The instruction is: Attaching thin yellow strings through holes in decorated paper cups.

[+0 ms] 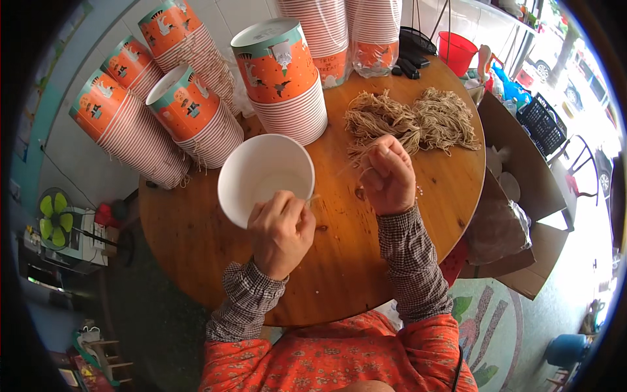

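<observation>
A white paper bucket (pixel 261 163) stands on the round wooden table (pixel 353 261), its open mouth showing a bare white inside. My left hand (pixel 281 228) is closed in a pinch over the bucket's near right rim, and a thin pale end of string (pixel 315 198) pokes out at its fingertips. To the right and apart from the bucket, my right hand (pixel 388 176) is raised, fingers curled and pinched on a faint thin strand running leftward. Just behind that hand lies a heap of tan twine (pixel 415 124). Whether one strand joins both hands is too blurred to tell.
Upside-down stacks of orange patterned buckets (pixel 281 72) line the far left of the table. Plastic-wrapped stacks (pixel 375 39) stand at the back, near black objects (pixel 411 62). Beyond the right edge are an opened cardboard box (pixel 522 163) and a red bucket (pixel 456 52).
</observation>
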Demonstrator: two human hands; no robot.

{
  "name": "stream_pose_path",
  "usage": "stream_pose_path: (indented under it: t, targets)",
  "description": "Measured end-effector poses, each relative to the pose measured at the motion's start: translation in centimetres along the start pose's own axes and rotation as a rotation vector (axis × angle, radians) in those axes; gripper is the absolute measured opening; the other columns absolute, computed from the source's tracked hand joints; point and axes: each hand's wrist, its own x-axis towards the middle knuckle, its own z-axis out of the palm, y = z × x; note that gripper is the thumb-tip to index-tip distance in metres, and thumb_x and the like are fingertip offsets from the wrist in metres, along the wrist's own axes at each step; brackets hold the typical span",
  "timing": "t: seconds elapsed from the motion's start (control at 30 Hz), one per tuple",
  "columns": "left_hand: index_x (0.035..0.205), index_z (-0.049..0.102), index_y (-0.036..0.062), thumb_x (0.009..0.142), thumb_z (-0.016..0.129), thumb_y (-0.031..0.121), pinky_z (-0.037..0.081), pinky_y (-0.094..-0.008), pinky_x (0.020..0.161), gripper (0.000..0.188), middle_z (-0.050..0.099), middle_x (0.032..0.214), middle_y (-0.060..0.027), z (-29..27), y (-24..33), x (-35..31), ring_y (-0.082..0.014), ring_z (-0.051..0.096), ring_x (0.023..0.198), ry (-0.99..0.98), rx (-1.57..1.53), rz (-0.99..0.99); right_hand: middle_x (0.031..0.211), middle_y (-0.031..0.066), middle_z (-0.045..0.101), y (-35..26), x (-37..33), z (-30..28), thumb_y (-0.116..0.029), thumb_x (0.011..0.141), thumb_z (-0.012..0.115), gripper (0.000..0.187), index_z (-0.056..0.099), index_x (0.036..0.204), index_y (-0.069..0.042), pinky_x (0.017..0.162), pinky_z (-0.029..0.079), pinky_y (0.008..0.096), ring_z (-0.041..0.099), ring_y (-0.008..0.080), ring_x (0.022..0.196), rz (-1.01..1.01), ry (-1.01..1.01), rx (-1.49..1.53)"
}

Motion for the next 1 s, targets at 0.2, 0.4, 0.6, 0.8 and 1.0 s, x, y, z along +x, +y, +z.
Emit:
stream_pose_path:
  t: [0.2,0.4,0.6,0.8,1.0]
  targets:
    - [0.079,0.059,0.0061,0.076,0.065,0.004,0.045,-0.0365,0.074,0.007,0.057,0.078,-0.004,0.0,0.4,-0.7,-0.0222,0.058,0.068,-0.055,-0.016,0.133,0.065,-0.0028,0.039,0.2,0.3,-0.1,-0.012,0.096,0.052,0.009,0.055,0.09,-0.005,0.042,0.028,0.0218,0.032,0.0067,0.05,-0.077,0.022,0.09]
    - [0.093,0.06,0.0076,0.089,0.059,0.01,0.038,-0.0447,0.098,0.005,0.061,0.089,-0.0045,-0.5,-5.3,-1.1,-0.0239,0.061,0.089,-0.138,-0.05,0.086,0.066,0.0005,0.049,-1.3,0.6,-1.4,-0.015,0.097,0.052,0.013,0.057,0.099,-0.003,0.038,0.028,0.0205,0.035,0.0073,0.046,0.004,0.029,0.103]
    - [0.102,0.064,0.0067,0.084,0.059,-0.001,0.04,-0.0424,0.098,0.02,0.057,0.107,-0.009,-3.6,-12.5,-0.8,-0.029,0.055,0.106,-0.145,0.099,0.193,0.08,0.006,0.062,-1.6,1.4,-2.7,-0.012,0.098,0.051,0.014,0.058,0.106,-0.004,0.042,0.038,0.0207,0.044,0.0074,0.046,0.012,0.034,0.119]
    - [0.107,0.064,-0.0011,0.089,0.056,-0.003,0.049,-0.0349,0.084,0.02,0.065,0.102,-0.0132,-1.9,-9.9,-1.0,-0.0266,0.062,0.096,0.289,-0.204,-0.1,0.094,0.008,0.065,0.5,1.4,-2.1,-0.011,0.097,0.052,0.012,0.06,0.104,-0.005,0.051,0.043,0.02,0.056,0.0089,0.062,0.061,-0.005,0.078]
    - [0.116,0.061,-0.0002,0.096,0.056,0.011,0.051,-0.0298,0.079,0.024,0.067,0.104,-0.0107,2.1,-0.5,-0.9,-0.0164,0.065,0.092,-0.217,-0.872,-0.368,0.094,0.0057,0.062,2.2,0.7,-1.5,-0.01,0.097,0.052,0.012,0.056,0.108,-0.007,0.055,0.046,0.0222,0.054,0.0086,0.062,0.208,-0.069,0.229]
